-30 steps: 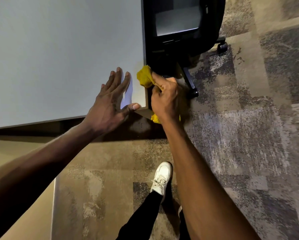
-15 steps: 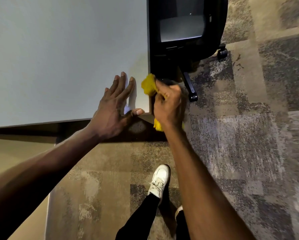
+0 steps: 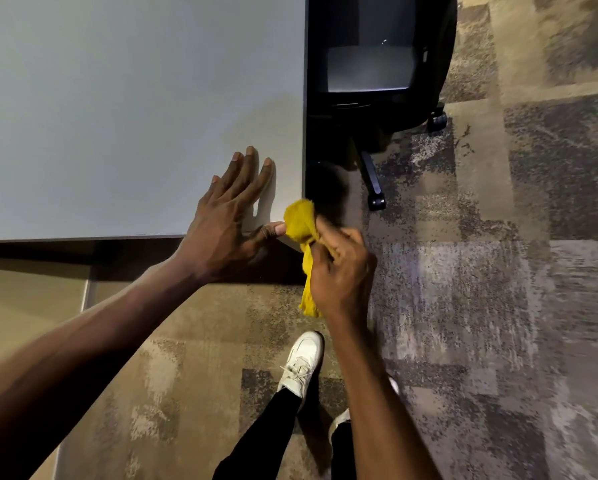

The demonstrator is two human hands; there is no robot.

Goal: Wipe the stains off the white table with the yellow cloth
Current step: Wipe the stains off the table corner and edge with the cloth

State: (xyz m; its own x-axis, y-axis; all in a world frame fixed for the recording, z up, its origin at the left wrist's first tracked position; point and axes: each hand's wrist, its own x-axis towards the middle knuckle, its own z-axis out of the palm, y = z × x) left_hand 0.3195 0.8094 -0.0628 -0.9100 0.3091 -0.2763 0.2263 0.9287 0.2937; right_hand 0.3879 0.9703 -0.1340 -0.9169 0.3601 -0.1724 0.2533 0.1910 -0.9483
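The white table [image 3: 124,109] fills the upper left, with its near right corner in the middle of the view. My left hand [image 3: 228,220] lies flat on the tabletop by that corner, fingers spread, thumb along the front edge. My right hand [image 3: 339,271] is closed on the yellow cloth [image 3: 301,223], which is bunched up. The cloth's upper end presses on the table's corner right beside my left thumb, and its tail hangs below my fist. I see no distinct stains on the visible tabletop.
A black office chair [image 3: 377,64] on castors stands just right of the table's right edge. Patterned carpet [image 3: 498,271] covers the floor. My white shoes [image 3: 302,362] and dark trouser legs are below the hands.
My right hand has drawn the cloth back along the table's right edge to the near corner, next to my left thumb. My left hand stays flat in place.
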